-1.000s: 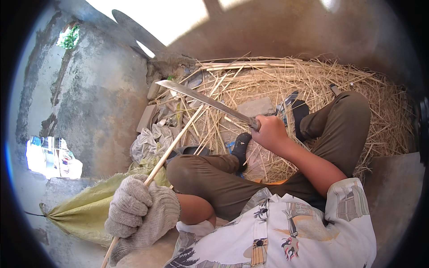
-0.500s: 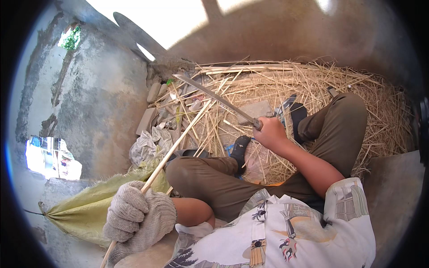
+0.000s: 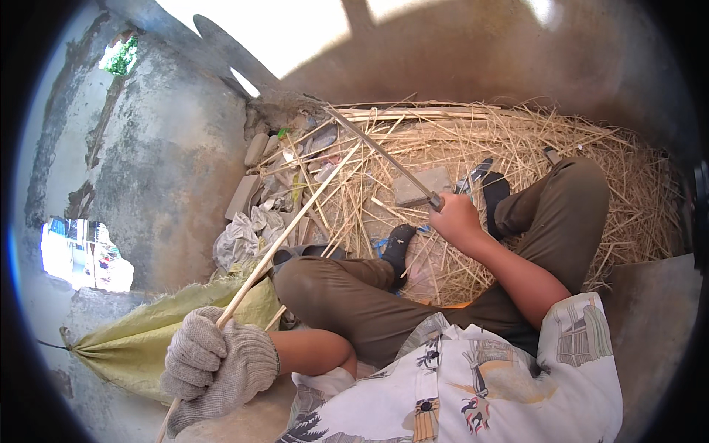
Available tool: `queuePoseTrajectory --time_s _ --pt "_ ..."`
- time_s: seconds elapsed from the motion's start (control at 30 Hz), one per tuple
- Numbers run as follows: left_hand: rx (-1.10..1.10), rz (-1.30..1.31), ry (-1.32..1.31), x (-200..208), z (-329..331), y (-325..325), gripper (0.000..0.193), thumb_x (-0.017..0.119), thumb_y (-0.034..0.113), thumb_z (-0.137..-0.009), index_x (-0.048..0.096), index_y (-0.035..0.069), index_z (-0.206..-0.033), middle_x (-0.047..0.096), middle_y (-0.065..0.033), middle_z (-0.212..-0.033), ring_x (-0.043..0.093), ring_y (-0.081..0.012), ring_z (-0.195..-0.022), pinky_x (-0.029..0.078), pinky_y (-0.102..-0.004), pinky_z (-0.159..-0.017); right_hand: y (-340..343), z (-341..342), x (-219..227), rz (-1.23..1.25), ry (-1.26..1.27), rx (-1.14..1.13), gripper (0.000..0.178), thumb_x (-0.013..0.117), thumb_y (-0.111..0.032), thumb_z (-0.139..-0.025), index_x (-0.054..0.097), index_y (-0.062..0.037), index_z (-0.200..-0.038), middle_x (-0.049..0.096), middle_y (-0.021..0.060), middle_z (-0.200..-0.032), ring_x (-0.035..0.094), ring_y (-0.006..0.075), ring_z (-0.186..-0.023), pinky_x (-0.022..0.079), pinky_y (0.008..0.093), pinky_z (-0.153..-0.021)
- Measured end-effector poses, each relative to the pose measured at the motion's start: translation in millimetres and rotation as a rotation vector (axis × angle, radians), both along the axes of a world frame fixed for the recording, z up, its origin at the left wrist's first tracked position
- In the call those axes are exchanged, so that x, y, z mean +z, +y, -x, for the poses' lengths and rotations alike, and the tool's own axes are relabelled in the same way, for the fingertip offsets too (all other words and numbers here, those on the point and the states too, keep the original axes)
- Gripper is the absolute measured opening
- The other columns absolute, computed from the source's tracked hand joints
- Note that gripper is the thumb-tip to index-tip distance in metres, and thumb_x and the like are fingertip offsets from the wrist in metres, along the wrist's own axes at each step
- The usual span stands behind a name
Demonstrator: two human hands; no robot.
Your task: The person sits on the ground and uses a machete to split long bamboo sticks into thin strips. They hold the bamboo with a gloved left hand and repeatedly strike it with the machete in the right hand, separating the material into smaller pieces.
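Observation:
My left hand (image 3: 203, 365), in a grey knitted glove, is closed around a long pale bamboo strip (image 3: 277, 247). The strip slants from the lower left up toward the middle, its far end close to the blade. Bare and closed, my right hand (image 3: 459, 221) grips the handle of a long machete (image 3: 384, 153). The blade points up and to the left, its tip over the far edge of the litter. Whether the blade touches the strip I cannot tell. My palms and the glove's inner side are hidden.
Bamboo shavings and strips (image 3: 628, 192) cover the floor ahead and to the right. A brick (image 3: 423, 186) lies between my feet. At the left are a yellow-green woven sack (image 3: 140, 343), crumpled pale plastic (image 3: 247, 236) and loose bricks (image 3: 242, 198). Concrete walls (image 3: 177, 148) enclose the corner.
My right hand and the machete have shifted slightly right, the tip swinging right and up. My left hand has moved a little left and down with the bamboo strip.

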State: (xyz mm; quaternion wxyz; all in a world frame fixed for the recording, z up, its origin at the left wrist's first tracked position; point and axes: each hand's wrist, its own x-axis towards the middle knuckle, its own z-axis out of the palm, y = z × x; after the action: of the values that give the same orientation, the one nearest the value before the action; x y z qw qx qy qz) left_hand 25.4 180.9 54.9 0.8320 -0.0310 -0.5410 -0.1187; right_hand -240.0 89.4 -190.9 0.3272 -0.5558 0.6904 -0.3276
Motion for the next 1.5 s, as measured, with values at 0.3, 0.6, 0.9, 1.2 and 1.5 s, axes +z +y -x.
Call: queuePoseTrajectory --time_s 0.3,0.6,0.9,1.2,1.5 --pt "-0.063 0.022 -0.033 0.2 -7.8 7.5 0.050 0.061 0.049 -0.095 0.036 0.023 -0.059 0.034 0.0115 -0.050 0.030 -0.0010 -0.040 0.022 -0.0201 -0.038 13.1 -12.8 16.4 0.398 0.059 0.288 0.021 0.071 -0.024 -0.081 0.070 -0.0032 -0.084 0.070 0.0186 -0.077 0.068 0.0395 -0.072 0.055 0.0473 -0.068" --pt "-0.216 -0.035 -0.091 7.5 -17.9 8.6 0.051 0.062 0.046 -0.096 0.037 0.023 -0.059 0.038 0.0109 -0.050 0.033 -0.0005 -0.040 0.026 -0.0186 -0.039 -23.2 14.8 -63.2 -0.218 -0.210 -0.291 0.029 0.066 -0.022 -0.077 0.066 0.0060 -0.073 0.068 0.0230 -0.072 0.069 0.0376 -0.068 0.053 0.0453 -0.068" --pt "-0.318 -0.104 -0.015 0.1 -1.2 -20.2 0.059 0.059 0.063 -0.093 0.037 0.023 -0.057 0.032 0.0096 -0.047 0.028 -0.0039 -0.037 0.023 -0.0209 -0.035 -6.4 -3.3 -9.5 0.101 -0.297 -0.106 0.024 0.068 -0.017 -0.084 0.060 0.0011 -0.071 0.058 0.0095 -0.056 0.057 0.0204 -0.048 0.046 0.0408 -0.050" --pt "0.061 0.023 -0.015 -17.1 20.4 -30.9 0.054 0.060 0.063 -0.094 0.041 0.023 -0.062 0.037 0.0098 -0.052 0.032 -0.0041 -0.040 0.025 -0.0208 -0.034 34.0 -23.4 28.6 0.432 0.018 0.351 0.021 0.076 -0.021 -0.076 0.060 -0.0070 -0.078 0.065 0.0141 -0.067 0.067 0.0377 -0.068 0.053 0.0462 -0.063" --pt "-0.131 0.063 -0.063 -17.0 8.1 -22.3 0.048 0.062 0.051 -0.096 0.041 0.023 -0.063 0.037 0.0094 -0.052 0.033 -0.0032 -0.041 0.024 -0.0194 -0.033 12.3 -13.9 5.1 0.207 -0.094 0.101 0.017 0.071 -0.015 -0.080 0.063 -0.0006 -0.079 0.063 0.0184 -0.065 0.062 0.0394 -0.061 0.049 0.0437 -0.058"
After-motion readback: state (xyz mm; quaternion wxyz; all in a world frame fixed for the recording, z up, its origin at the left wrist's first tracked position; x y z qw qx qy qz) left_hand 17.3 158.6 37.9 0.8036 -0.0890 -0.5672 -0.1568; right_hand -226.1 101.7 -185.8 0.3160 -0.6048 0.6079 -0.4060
